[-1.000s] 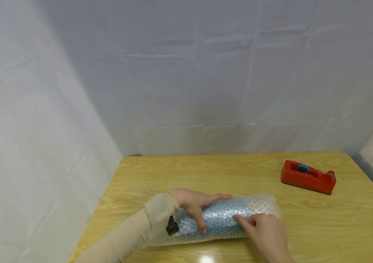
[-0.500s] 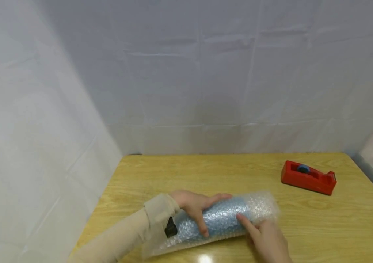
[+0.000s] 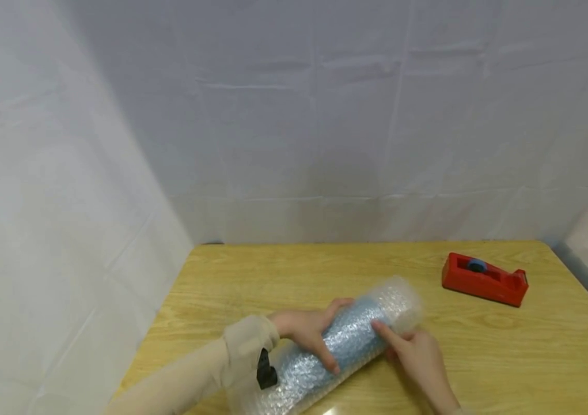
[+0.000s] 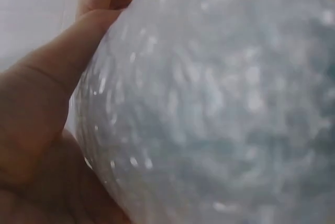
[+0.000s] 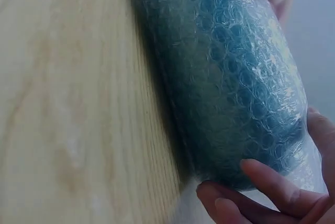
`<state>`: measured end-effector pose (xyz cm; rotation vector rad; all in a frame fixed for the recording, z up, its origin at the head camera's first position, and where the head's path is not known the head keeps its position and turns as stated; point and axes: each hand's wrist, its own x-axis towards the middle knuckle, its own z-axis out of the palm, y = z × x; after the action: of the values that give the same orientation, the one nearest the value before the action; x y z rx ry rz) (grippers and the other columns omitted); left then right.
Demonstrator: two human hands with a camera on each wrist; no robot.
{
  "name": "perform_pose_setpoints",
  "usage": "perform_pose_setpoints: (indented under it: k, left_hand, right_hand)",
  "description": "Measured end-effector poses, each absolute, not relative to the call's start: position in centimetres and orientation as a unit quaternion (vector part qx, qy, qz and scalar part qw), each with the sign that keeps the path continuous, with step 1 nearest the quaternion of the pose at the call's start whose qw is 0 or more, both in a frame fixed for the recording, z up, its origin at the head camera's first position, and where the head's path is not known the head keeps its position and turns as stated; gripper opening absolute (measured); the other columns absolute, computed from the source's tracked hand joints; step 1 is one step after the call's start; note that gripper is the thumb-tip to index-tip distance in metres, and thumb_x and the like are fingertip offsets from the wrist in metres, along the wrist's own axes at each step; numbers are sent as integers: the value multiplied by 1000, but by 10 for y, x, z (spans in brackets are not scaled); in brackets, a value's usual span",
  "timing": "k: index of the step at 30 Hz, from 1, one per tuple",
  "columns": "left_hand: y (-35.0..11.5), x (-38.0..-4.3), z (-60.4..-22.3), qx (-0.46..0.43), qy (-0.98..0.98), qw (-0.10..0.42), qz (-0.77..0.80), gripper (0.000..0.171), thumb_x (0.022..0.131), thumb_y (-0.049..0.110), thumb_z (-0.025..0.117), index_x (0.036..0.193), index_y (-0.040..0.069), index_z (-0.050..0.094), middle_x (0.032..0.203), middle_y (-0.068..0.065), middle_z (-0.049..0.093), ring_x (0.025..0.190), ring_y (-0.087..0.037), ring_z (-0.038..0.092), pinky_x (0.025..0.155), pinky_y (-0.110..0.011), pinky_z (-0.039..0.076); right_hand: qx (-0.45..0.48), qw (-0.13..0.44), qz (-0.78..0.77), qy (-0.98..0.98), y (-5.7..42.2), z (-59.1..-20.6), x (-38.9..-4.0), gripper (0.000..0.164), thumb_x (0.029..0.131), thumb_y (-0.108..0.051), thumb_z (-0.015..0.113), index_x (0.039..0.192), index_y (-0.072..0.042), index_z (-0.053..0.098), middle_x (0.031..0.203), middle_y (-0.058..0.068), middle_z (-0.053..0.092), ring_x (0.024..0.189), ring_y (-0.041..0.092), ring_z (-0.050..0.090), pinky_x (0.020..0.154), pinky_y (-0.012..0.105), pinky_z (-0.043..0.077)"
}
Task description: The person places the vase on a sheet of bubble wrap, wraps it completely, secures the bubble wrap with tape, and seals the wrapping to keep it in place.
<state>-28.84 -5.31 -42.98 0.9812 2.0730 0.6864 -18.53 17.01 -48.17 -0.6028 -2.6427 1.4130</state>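
A blue cylinder-like thing wrapped in clear bubble wrap (image 3: 352,337) lies slanted across the near part of the table, its right end pointing away. Across its middle my left hand (image 3: 308,331) grips it, thumb on the near side and fingers over the far side. Near its right end my right hand (image 3: 419,353) holds it, one digit on top and curled fingers low at the edge, as the right wrist view shows. Loose bubble wrap sticks out past both ends. In the left wrist view the shiny wrap (image 4: 209,93) fills most of the picture beside my left hand (image 4: 47,88).
A red tape dispenser (image 3: 485,280) with a blue-cored roll stands at the back right of the wooden table (image 3: 252,271). White sheeting (image 3: 294,144) hangs behind the table and along its left side.
The wrapped cylinder has turned: its right end has swung away and its left end nearer. Both hands have stayed on it, and the right hand has shifted slightly away from me.
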Motion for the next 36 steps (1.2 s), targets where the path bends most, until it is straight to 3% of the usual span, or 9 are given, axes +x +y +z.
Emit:
perform_pose_setpoints:
  k: [4, 10, 14, 20, 26, 32, 36]
  left_hand:
    - [-53, -283, -433, 363, 822, 339, 280, 127, 69, 31, 92, 157, 30, 0, 152, -25, 34, 137, -33, 39, 112, -44, 34]
    - [-51, -272, -439, 304, 841, 303, 330, 127, 66, 30, 93, 156, 25, 5, 143, -28, 44, 128, -36, 49, 107, -44, 40]
    - [-48, -266, -444, 264, 846, 279, 369, 132, 62, 33, 95, 157, 24, 4, 138, -32, 47, 120, -39, 55, 101, -50, 44]
    - [-46, -265, -454, 228, 848, 244, 412, 132, 62, 36, 94, 158, 22, 4, 132, -30, 51, 108, -37, 60, 92, -52, 50]
    - [-42, -263, -463, 188, 837, 219, 465, 137, 62, 37, 93, 159, 19, -2, 139, -34, 42, 110, -39, 57, 84, -56, 53]
    - [-34, -259, -468, 155, 850, 171, 474, 139, 62, 43, 93, 158, 11, -3, 137, -38, 44, 112, -45, 57, 87, -57, 51]
    - [-29, -256, -467, 139, 853, 158, 478, 140, 65, 47, 91, 158, 8, -6, 139, -40, 41, 115, -48, 55, 91, -60, 49]
  right_hand:
    - [-203, 55, 471, -857, 172, -484, -195, 60, 78, -67, 71, 63, -9, 68, 64, 0, 62, 62, 15, 51, 56, 28, 38]
    - [-214, 55, 532, -817, 173, -482, -210, 69, 75, -61, 79, 99, -3, 51, 78, 4, 55, 71, 17, 52, 62, 28, 43]
    - [-213, 49, 575, -789, 169, -482, -222, 76, 79, -55, 79, 111, 3, 42, 91, 11, 53, 76, 18, 54, 66, 28, 45]
    - [-203, 13, 658, -725, 164, -489, -240, 72, 84, -48, 76, 114, 3, 35, 107, 16, 44, 81, 17, 57, 71, 29, 51]
    - [-188, 7, 679, -710, 162, -493, -261, 68, 82, -49, 78, 110, -4, 35, 103, 10, 38, 85, 18, 47, 71, 28, 46]
    - [-167, -12, 679, -715, 166, -494, -281, 63, 81, -46, 80, 104, -6, 37, 99, 9, 40, 80, 18, 48, 68, 29, 44]
    - [-145, -40, 661, -735, 171, -492, -292, 63, 82, -48, 79, 107, -4, 41, 103, 10, 44, 86, 21, 51, 72, 31, 46]
